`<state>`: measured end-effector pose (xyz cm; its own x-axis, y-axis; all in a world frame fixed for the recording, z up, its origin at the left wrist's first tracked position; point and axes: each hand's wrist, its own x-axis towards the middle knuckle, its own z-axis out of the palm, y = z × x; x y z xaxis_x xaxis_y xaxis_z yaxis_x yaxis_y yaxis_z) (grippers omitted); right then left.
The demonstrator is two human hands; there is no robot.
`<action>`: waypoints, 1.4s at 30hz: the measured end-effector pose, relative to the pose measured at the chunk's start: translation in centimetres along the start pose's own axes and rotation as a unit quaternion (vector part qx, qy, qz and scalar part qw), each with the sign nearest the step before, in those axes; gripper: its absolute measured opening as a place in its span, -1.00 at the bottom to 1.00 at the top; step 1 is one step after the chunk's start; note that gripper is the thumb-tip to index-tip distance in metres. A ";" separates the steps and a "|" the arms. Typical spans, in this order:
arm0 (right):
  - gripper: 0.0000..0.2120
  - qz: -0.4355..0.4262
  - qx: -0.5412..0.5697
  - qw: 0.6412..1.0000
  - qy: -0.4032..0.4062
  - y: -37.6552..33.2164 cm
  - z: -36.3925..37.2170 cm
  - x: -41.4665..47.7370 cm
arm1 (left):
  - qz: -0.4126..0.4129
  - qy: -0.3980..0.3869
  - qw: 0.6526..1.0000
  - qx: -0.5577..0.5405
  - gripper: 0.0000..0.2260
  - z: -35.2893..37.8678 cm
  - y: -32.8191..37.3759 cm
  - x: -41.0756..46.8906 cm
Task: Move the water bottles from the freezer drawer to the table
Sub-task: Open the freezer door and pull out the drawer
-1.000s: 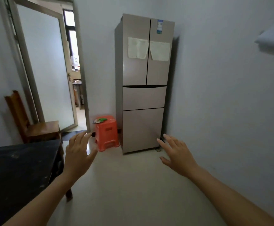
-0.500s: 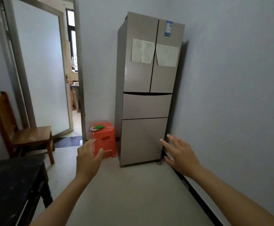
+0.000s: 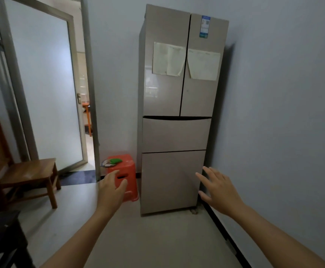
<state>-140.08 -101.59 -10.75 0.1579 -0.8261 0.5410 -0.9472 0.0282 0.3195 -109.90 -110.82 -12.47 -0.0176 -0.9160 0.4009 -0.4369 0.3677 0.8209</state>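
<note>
At the far left, below and left of the left grip, one corner of a dark wooden counter [image 3: 1,227] shows at the lower edge. Above it stands one brown wooden chair [image 3: 22,171], left of the left grip and near the one open frosted-glass door [image 3: 47,88].

The left grip [image 3: 111,190] is held out with fingers loosely curved and parted, holding nothing. Just behind it, partly covered by its fingertips, sits one orange plastic stool [image 3: 126,167] with one green object [image 3: 115,161] lying on its top.

Between the two grips and beyond them stands one tall beige refrigerator [image 3: 177,109]. It has two upper doors, each with one pale paper sheet [image 3: 167,59] stuck to it, making two sheets, and one blue label [image 3: 204,26] on the right door. Below are two drawers: one shallow middle drawer [image 3: 176,134] and one deeper bottom freezer drawer [image 3: 171,180], both closed. No water bottles can be seen; the drawers hide their contents.

The right grip [image 3: 218,190] is spread wide open, fingers splayed, empty, just in front of the bottom drawer's right edge and not plainly touching it. To its right runs one plain grey wall [image 3: 283,132].
</note>
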 end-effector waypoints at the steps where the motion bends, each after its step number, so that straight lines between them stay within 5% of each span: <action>1: -0.35 -0.001 0.005 1.000 -0.008 1.2 1.2 1.5 | -0.007 0.008 1.000 0.002 -0.74 1.4 0.2 1.6; 12: -0.36 -0.047 0.075 0.986 -0.138 4.0 13.8 11.4 | -0.085 0.067 0.992 0.072 -0.70 6.8 -1.5 8.9; 22: -0.47 -0.051 0.079 0.986 -0.140 2.2 20.9 24.9 | -0.119 0.104 0.985 0.073 -0.66 7.5 -7.5 22.0; 42: -0.45 -0.022 0.171 0.965 -0.198 3.4 35.0 45.5 | -0.153 0.039 0.987 -0.011 -0.82 17.0 -15.9 44.6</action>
<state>-145.91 -158.76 -12.26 0.1453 -0.9745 0.1709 -0.9894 -0.1436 0.0224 -119.04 -160.24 -14.61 0.1829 -0.9697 0.1620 -0.3912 0.0794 0.9169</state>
